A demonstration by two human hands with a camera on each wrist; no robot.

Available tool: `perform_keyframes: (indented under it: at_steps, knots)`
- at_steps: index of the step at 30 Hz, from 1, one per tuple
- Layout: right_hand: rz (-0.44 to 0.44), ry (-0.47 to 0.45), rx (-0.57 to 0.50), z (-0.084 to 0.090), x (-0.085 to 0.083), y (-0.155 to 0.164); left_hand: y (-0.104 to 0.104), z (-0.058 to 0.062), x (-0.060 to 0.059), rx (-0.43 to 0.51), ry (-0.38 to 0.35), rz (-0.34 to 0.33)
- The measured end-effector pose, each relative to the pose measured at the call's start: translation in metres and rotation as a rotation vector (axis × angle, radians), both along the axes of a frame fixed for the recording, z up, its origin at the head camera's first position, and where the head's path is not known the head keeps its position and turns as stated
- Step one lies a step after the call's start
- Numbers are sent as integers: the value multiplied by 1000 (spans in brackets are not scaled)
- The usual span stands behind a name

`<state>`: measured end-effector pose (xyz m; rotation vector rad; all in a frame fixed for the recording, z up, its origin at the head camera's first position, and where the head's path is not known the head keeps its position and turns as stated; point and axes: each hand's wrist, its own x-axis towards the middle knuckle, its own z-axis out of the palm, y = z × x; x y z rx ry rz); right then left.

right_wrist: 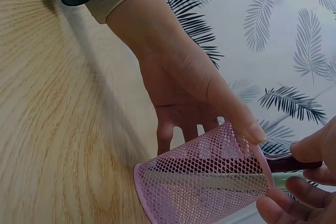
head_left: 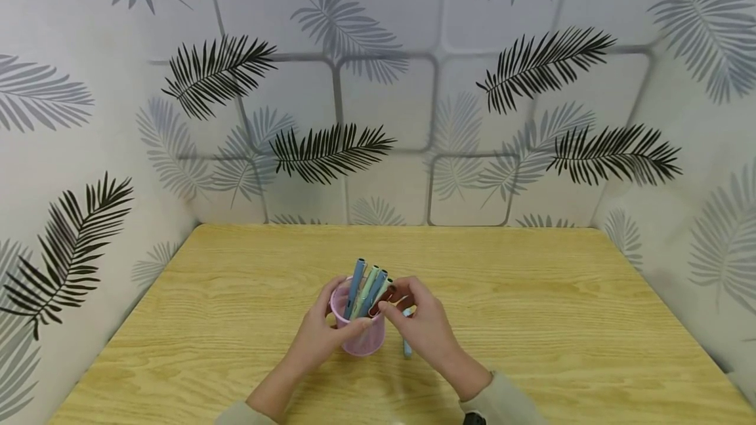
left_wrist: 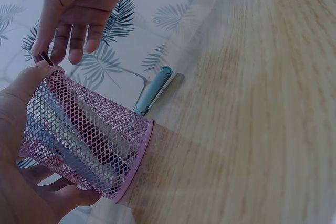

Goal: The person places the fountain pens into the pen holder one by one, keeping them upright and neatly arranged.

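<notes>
On the pale wooden table, the left hand grips a pink mesh pen cup holding several pastel pens, while the right hand pinches one pen at its rim, a blue pen lying beside.

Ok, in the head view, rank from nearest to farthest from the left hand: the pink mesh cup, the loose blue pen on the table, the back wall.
1. Pink mesh cup: held by the left hand.
2. Loose blue pen: lying just right of the cup, under the right hand.
3. Back wall: beyond the table's far edge.
</notes>
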<state>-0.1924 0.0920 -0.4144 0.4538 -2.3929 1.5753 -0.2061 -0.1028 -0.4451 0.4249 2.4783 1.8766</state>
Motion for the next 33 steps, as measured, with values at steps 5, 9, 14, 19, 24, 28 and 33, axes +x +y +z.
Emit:
perform_keyframes:
  at_steps: [5,9,14,19,24,28,33]
  knots:
    - [-20,-16,6,-2,0,2,-1,-10,-6,22,4,3]
    - [-36,-25,12,-3,0,4,-1,-9,-5,24,-2,7]
    - [-35,-28,23,-5,-1,6,0,-6,-4,18,-5,14]
    - [-33,-46,27,-7,-2,9,0,-6,-3,24,-15,11]
    - [-36,-79,28,-9,-5,13,0,-7,-4,13,-15,20]
    - [-53,-78,29,-11,-7,15,0,-7,-5,9,-13,24]
    - [-79,-68,65,-13,-11,19,0,-6,-5,16,-19,17]
